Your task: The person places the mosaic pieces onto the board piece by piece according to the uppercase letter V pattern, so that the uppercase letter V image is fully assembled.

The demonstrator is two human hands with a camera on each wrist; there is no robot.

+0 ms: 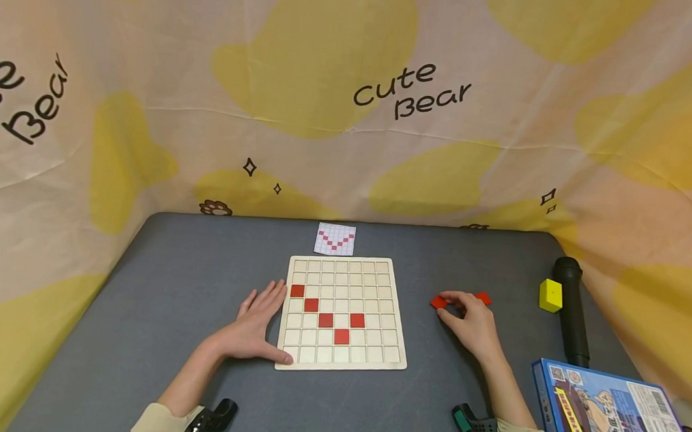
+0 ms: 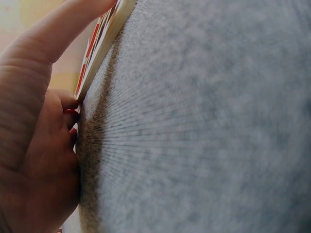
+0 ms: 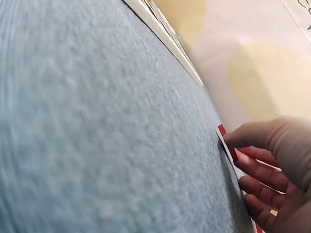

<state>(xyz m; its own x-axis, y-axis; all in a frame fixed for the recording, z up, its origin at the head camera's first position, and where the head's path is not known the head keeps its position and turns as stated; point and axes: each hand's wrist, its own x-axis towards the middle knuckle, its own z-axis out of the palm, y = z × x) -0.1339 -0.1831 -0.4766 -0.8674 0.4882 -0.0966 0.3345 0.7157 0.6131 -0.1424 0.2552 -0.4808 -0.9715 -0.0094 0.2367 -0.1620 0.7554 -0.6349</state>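
A pale wooden grid board (image 1: 378, 276) lies on the table with several red square tiles (image 1: 325, 320) set in its cells in a slanting line that turns up at the right. Along the board's left edge rests my left hand (image 1: 248, 338), fingers straight, thumb on the lower left corner. To the right of the board, my right hand (image 1: 474, 326) pinches a red tile (image 3: 227, 143) between thumb and forefinger, close to the tabletop. Another red tile (image 1: 484, 298) lies just behind that hand, partly hidden by it.
Behind the board lies a small pattern card (image 1: 335, 239) with a red V of squares. On the right are a yellow block (image 1: 550, 296), a black microphone-shaped object (image 1: 571, 319) and a blue box (image 1: 612, 412). A patterned cloth (image 1: 304, 109) hangs behind the grey table (image 1: 203, 248).
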